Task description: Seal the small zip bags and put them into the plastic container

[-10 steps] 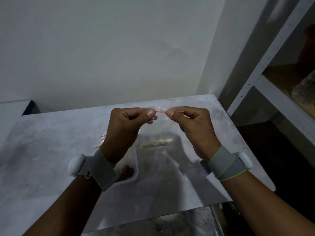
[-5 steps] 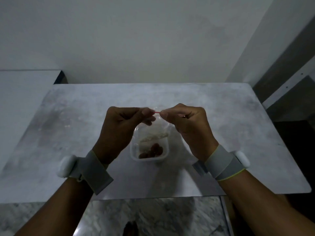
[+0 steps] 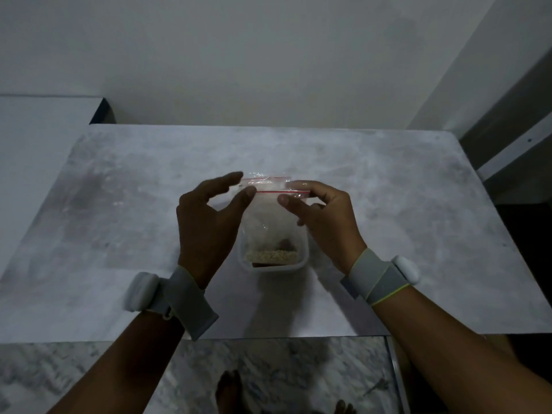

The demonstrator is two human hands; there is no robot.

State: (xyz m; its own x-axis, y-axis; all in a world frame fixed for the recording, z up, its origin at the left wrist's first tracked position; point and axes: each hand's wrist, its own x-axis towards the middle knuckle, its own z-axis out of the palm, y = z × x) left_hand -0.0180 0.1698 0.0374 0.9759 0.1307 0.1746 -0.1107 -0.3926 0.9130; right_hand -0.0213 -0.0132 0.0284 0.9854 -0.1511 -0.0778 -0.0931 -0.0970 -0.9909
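Nearest, two forearms reach in, each with one grey wrist band. Beyond them one plastic container (image 3: 273, 258) sits on the grey surface (image 3: 119, 234), holding pale grains and something dark. Above it hangs one clear zip bag (image 3: 270, 213), red strip along its top. The right hand (image 3: 325, 222) pinches the bag's top right corner between thumb and fingers (image 3: 298, 186). The left hand (image 3: 206, 222) has its fingers spread open, thumb tip touching the strip's left end.
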